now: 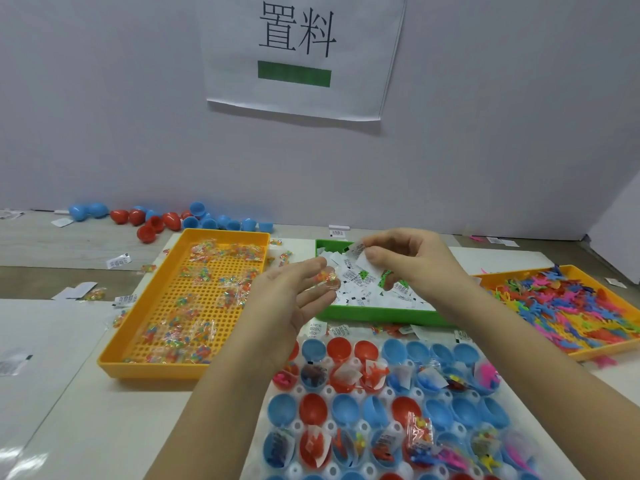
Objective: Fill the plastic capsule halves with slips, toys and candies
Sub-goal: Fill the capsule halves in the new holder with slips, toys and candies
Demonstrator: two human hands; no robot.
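Head view: I'm collecting a slip (361, 255) and candy packet (327, 278) for the capsule halves (313, 348).
My right hand (412, 265) pinches the slip over the green tray (374, 313); my left hand (294, 299) pinches the candy packet at that tray's left edge. Next, I judge, both drop into an empty one in front of the tray.

Capsule halves (313, 408) sit nearest in rows; behind them lies the slip tray (374, 315), flanked by the candy tray (138, 370) left and the toy tray (588, 355) right.

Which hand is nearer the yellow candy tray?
Left. The left hand is just right of the yellow candy tray; the right hand is farther right, over the green tray.
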